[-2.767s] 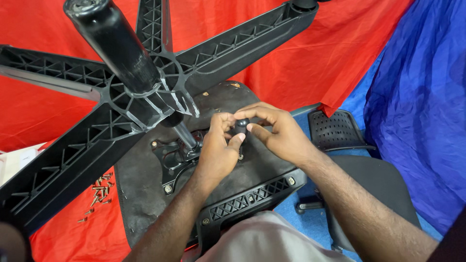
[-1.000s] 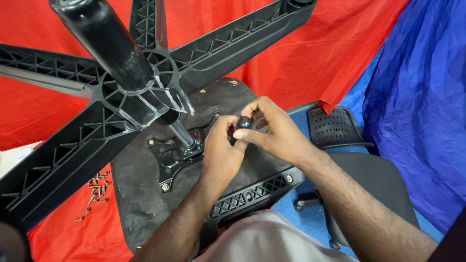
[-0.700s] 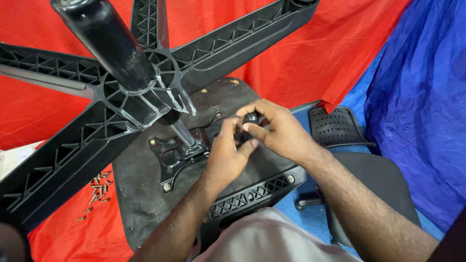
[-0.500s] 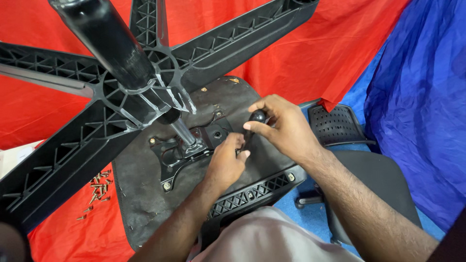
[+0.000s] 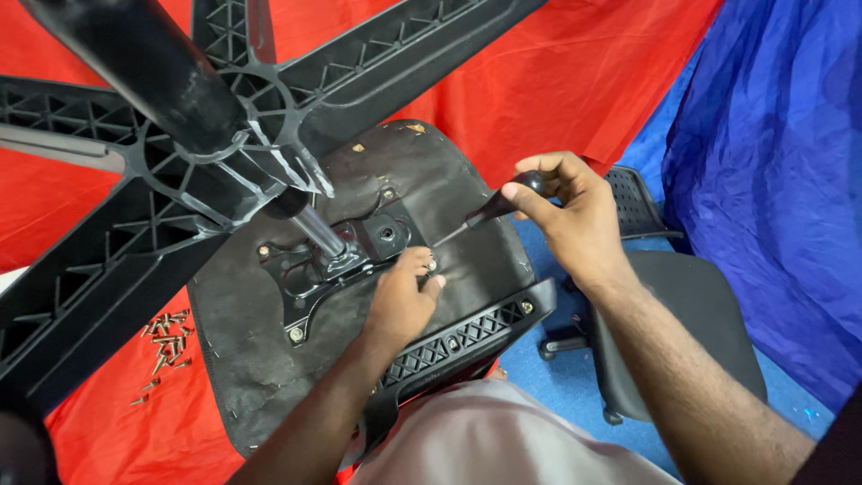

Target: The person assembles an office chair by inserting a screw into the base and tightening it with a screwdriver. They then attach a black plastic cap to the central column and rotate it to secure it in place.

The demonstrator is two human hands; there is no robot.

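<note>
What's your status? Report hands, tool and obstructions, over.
Right hand grips screwdriver, tip angled at the mounting plate. Left hand pinches a screw on the seat underside. Chair base looms overhead.

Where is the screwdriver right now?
The screwdriver is in the right hand, right of centre, its tip beside the left hand on the upturned chair seat.

Loose screws (image 5: 162, 334) on red cloth (image 5: 557, 81); blue cloth (image 5: 772, 180) right; second black seat (image 5: 691, 314) below.

Red cloth (image 5: 584, 81) carries the upturned chair (image 5: 269, 359) (loose screws (image 5: 162, 328) beside).
</note>
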